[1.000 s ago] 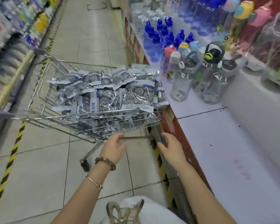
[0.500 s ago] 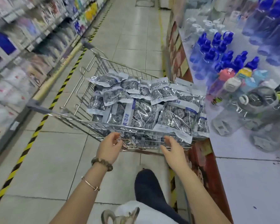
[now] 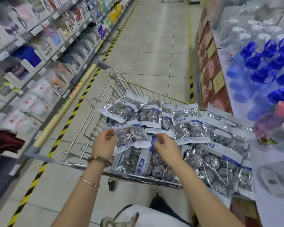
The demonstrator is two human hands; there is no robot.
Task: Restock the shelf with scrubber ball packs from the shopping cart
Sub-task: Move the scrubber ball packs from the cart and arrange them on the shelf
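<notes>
Scrubber ball packs (image 3: pixel 203 161) are found heaped in a wire shopping cart (image 3: pixel 95 112), which is stood on the tiled floor (image 3: pixel 154 54) of a store aisle edged with yellow-and-black striping. To the left, stocked shelving (image 3: pixel 31 63) is seen, blurred, with boxed and bagged goods. To the right, the white shelf (image 3: pixel 269 210) is set close beside the cart, and clear bottles with blue caps (image 3: pixel 261 63) are lined up on its far part. The cart is filled to its rim, and the silvery packs at its right side are spilled over the edge, against the shelf. Its pale handle bar (image 3: pixel 64 108) is turned toward the left shelving. One top pack (image 3: pixel 131 136), printed with blue characters, is lifted slightly above the pile near the cart's left side. Its left edge is pinched between thumb and fingers of the left hand (image 3: pixel 103 143). Its lower right corner is grasped by the curled fingers of the right hand (image 3: pixel 164 145). A beaded bracelet (image 3: pixel 99 160) and a thin bangle (image 3: pixel 90 182) are worn on the left forearm.
</notes>
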